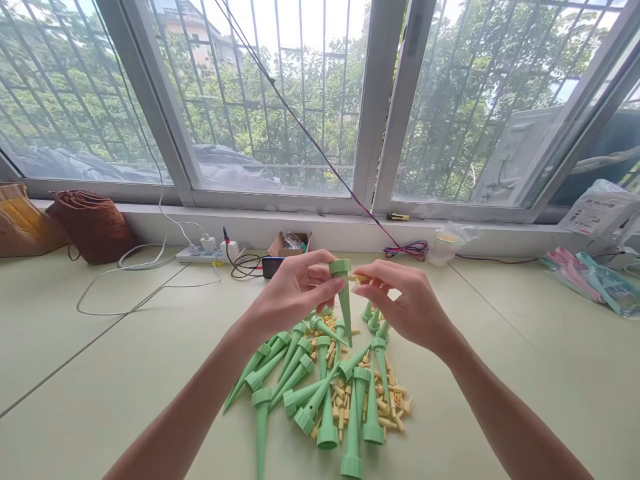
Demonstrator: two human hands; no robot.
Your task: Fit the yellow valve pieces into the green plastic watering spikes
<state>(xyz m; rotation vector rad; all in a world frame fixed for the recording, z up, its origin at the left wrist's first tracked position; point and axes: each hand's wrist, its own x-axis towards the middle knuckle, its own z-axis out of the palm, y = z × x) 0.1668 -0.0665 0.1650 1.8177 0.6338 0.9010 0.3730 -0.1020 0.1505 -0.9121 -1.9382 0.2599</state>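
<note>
Between thumb and fingers, my left hand [305, 283] grips a green plastic plant watering spike [345, 303], its wide capped end up and its point down. My right hand [400, 297] pinches a small yellow plastic valve piece [358, 277] against the side of the spike, just below the cap. Whether the piece sits in a hole there I cannot tell. Under both hands lies a heap of green spikes [327, 413], mixed with many small yellow pieces [343, 403]. A few green spikes [374, 320] stand point up behind the heap, near my right hand.
On the pale green table [125, 373], a power strip [200, 252] with cables, a small cardboard box [290, 244] and a dark phone-like object [273, 267] lie at the back. A brown drawstring bag [93, 225] is at left, a plastic cup [443, 247] and packaged items [593, 280] at right.
</note>
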